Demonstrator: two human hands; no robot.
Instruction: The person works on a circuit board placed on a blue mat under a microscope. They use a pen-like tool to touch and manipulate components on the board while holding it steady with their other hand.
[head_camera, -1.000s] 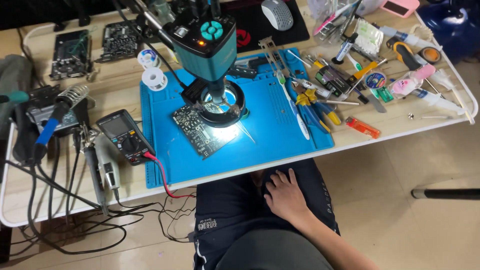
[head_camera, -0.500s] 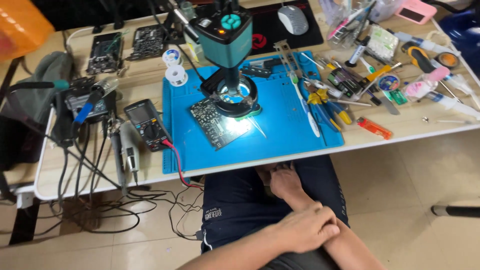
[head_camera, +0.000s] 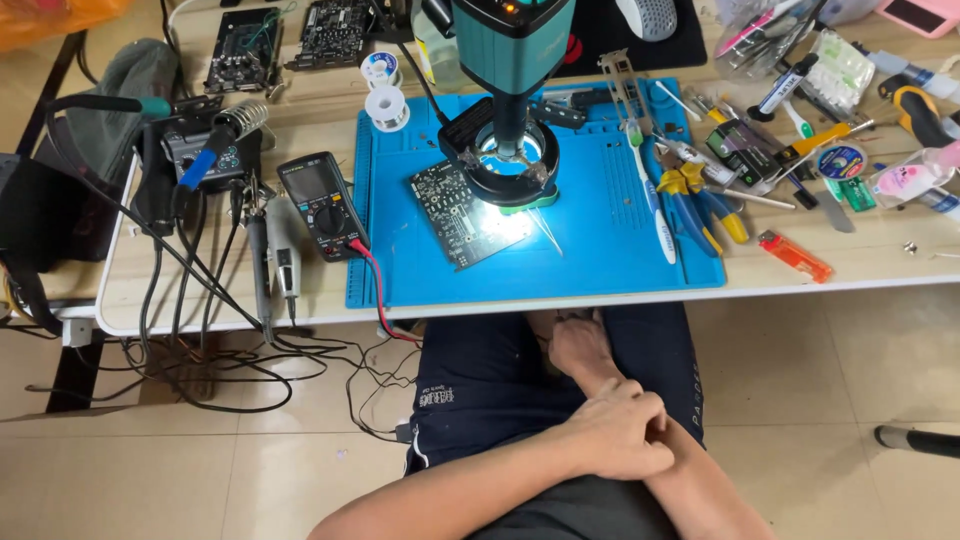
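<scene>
Both hands are down on my lap, below the table's front edge. My right hand (head_camera: 574, 346) rests between my thighs on the dark trousers (head_camera: 480, 390), fingers curled, holding nothing. My left hand (head_camera: 622, 434) lies across my right forearm with its fingers bent onto the skin. On the table above, a dark circuit board (head_camera: 462, 212) lies on a blue work mat (head_camera: 600, 250) under the lit ring lamp of a teal microscope (head_camera: 508, 60). Neither hand touches anything on the table.
A black multimeter (head_camera: 322, 203) with a red lead lies left of the mat, next to a soldering iron in its stand (head_camera: 215, 135) and dangling cables. Pliers (head_camera: 690, 195), an orange lighter (head_camera: 794, 256), a toothbrush and several small tools crowd the right side. Solder spools (head_camera: 386, 106) stand behind.
My left arm has come in from the lower left and its hand now lies on my right forearm. The right hand stays on my lap. The view has closed in on the table.
</scene>
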